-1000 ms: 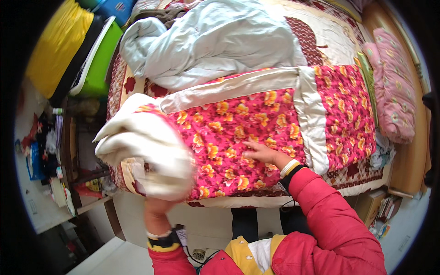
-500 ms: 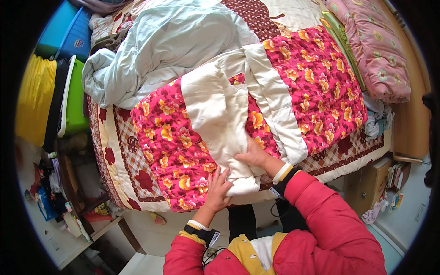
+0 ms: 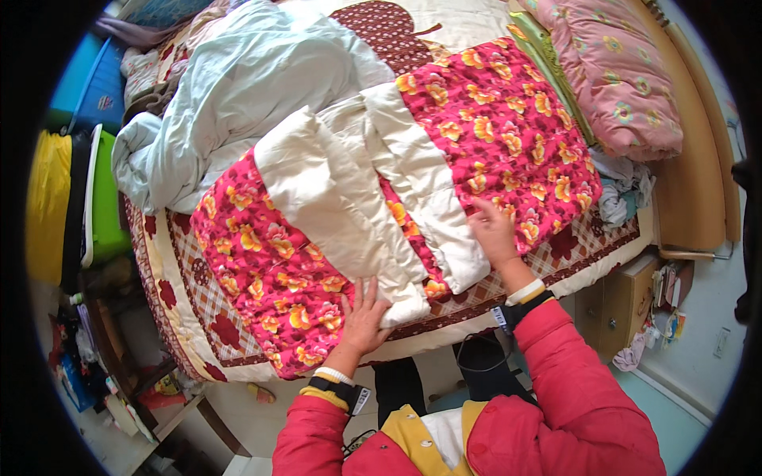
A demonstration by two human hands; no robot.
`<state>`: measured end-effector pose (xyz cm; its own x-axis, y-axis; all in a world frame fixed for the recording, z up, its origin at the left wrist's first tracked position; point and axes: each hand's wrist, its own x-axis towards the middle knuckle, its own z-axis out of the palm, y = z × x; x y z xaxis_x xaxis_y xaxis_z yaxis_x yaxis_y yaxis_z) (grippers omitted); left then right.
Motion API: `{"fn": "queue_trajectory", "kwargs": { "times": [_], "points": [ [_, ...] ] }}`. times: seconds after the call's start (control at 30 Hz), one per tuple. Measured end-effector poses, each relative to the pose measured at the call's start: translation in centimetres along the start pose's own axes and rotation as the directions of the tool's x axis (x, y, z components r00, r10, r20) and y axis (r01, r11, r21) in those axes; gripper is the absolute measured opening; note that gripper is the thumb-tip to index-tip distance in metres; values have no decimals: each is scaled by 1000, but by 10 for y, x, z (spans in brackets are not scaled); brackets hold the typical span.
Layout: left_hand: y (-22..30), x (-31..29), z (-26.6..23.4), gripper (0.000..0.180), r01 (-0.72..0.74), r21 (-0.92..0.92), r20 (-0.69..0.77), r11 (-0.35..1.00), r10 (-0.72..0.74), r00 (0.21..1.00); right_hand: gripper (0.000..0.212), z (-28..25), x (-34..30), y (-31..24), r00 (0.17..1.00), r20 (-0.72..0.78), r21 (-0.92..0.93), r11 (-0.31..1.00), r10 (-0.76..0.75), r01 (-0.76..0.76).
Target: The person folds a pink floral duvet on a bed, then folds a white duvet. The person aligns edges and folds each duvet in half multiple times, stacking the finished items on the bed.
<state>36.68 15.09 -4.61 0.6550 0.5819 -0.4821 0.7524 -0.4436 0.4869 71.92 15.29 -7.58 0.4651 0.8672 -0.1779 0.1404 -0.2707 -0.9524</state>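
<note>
A thick quilt (image 3: pixel 504 135), magenta with yellow flowers and wide white borders, lies folded on the bed. Its two sides meet near the middle, where a strip of the flowered cloth shows between the white bands. My left hand (image 3: pixel 365 321) rests flat with fingers spread at the near edge, across the left white band (image 3: pixel 313 186) and the flowered part. Over on the right, my right hand (image 3: pixel 496 234) touches the quilt where the right white band (image 3: pixel 432 190) meets the flowers. Its fingers look extended, with nothing visible in them.
A pale blue crumpled cover (image 3: pixel 262 79) lies behind the quilt on the left. A rolled pink quilt (image 3: pixel 615 79) sits at the far right beside folded green cloth (image 3: pixel 556 67). Bins, including a green one (image 3: pixel 107 198), stand left of the bed; a wooden cabinet (image 3: pixel 623 305) is at right.
My right hand has left the left white band and moved right to the other one. The left band now lies smoother and closer to the right one. My left hand stays at the near edge.
</note>
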Motion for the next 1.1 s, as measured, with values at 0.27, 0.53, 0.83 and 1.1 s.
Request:
{"fn": "queue_trajectory", "kwargs": {
  "times": [0.27,0.53,0.83,1.1],
  "points": [
    [27,21,-4,106,108,-11,-32,994,-108,994,77,-211,14,76,427,-579,604,717,695,-348],
    [43,80,10,123,290,141,214,947,-315,925,54,-244,66,85,800,-156,871,462,580,-165],
    [45,91,5,126,332,147,281,932,-361,889,53,-248,65,57,885,-187,854,515,427,-68],
    [21,82,-11,104,250,-73,299,966,-218,929,65,-176,3,-122,995,94,778,625,-19,-61]
  ]
}}
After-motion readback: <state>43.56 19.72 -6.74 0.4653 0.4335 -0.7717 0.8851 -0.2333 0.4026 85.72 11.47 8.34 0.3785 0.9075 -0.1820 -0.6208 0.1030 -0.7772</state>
